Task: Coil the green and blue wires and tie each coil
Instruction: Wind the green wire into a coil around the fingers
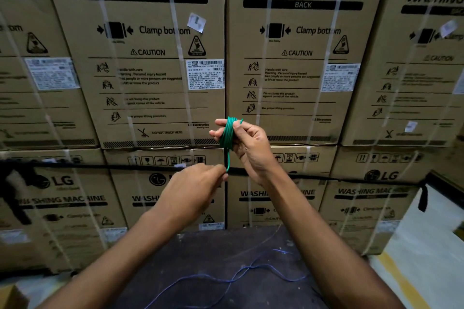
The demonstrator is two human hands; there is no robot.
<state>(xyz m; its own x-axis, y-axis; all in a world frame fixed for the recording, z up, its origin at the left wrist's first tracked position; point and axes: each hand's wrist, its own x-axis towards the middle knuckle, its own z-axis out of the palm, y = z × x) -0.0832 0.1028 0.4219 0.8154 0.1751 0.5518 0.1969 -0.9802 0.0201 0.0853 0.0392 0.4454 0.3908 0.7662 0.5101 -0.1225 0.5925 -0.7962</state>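
Where the dark bench (200,253) met the wall of stacked cardboard washing machine boxes (140,63), white plastic straps ran down the carton faces and a black strap (100,166) crossed them horizontally. Printed caution panels and white barcode labels (204,74) marked the boxes, and a white sheet with a dark edge showed at the right. On the scuffed bench top the blue wire (233,277) lay loose in wandering loops, uncoiled, near the lower middle of the view.

Above it, held up in front of the boxes, the green wire coil (227,133) was a tight bundle of many turns, standing roughly upright. The right hand (247,144) grasped it, fingers and thumb curled round the bundle. One green tail hung straight down from the coil to the left hand (198,182), whose fingertips pinched the tail's lower end just below and left of the coil.
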